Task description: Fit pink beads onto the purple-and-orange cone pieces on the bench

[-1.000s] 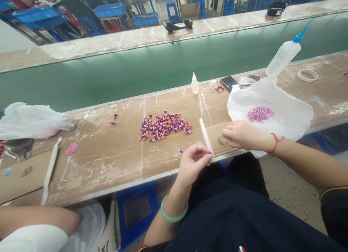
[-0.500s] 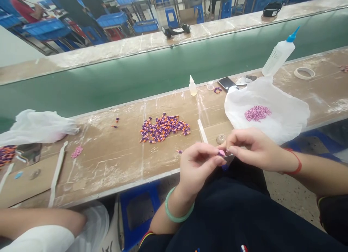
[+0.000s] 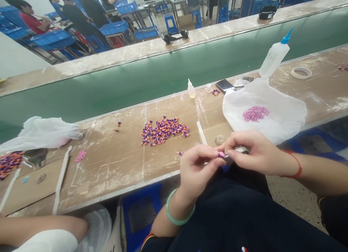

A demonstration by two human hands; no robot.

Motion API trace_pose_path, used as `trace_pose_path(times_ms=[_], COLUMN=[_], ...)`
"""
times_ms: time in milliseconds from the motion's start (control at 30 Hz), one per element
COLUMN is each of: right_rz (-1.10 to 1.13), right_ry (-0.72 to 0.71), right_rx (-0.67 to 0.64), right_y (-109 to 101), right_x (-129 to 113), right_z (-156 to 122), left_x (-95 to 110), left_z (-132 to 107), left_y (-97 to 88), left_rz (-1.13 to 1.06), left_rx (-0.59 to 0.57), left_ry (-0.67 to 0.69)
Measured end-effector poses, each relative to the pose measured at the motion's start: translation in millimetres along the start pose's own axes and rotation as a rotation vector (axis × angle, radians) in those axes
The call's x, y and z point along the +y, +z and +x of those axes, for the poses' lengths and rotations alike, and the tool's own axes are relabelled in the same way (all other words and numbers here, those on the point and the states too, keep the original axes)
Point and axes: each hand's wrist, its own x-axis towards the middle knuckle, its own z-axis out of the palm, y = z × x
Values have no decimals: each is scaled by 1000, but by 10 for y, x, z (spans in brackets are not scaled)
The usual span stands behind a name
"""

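My left hand (image 3: 197, 168) and my right hand (image 3: 251, 150) meet just off the near edge of the worktable (image 3: 114, 161). Both pinch a tiny pink and purple piece (image 3: 222, 155) between their fingertips. A heap of purple and orange pieces (image 3: 163, 130) lies on the table beyond my left hand. A white stick (image 3: 201, 133) and a small clear dish (image 3: 219, 139) rest just past my fingers. Pink beads (image 3: 255, 113) sit on a white plastic sheet (image 3: 285, 114) to the right.
A small glue bottle (image 3: 191, 89), a big squeeze bottle (image 3: 274, 56), a phone (image 3: 224, 85) and a tape roll (image 3: 301, 73) stand along the far edge by the green belt (image 3: 136, 78). Another person's arm (image 3: 40, 224) is at lower left, near a white bag (image 3: 40, 132).
My right hand left the clear dish and came to my left hand; both now pinch the small piece together. The view shifted slightly.
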Motion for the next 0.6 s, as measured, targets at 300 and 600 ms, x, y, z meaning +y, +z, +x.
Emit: trace_pose_path(times_ms=[300, 600], right_rz=[-206, -353], right_ry=[-107, -179], right_rx=[47, 84], right_y=[0, 37], right_x=[-16, -10], right_z=[-26, -34], left_x=[-6, -25], left_z=[24, 17], left_y=[18, 48], left_rz=[73, 41], left_rx=[7, 41], left_ry=[8, -17])
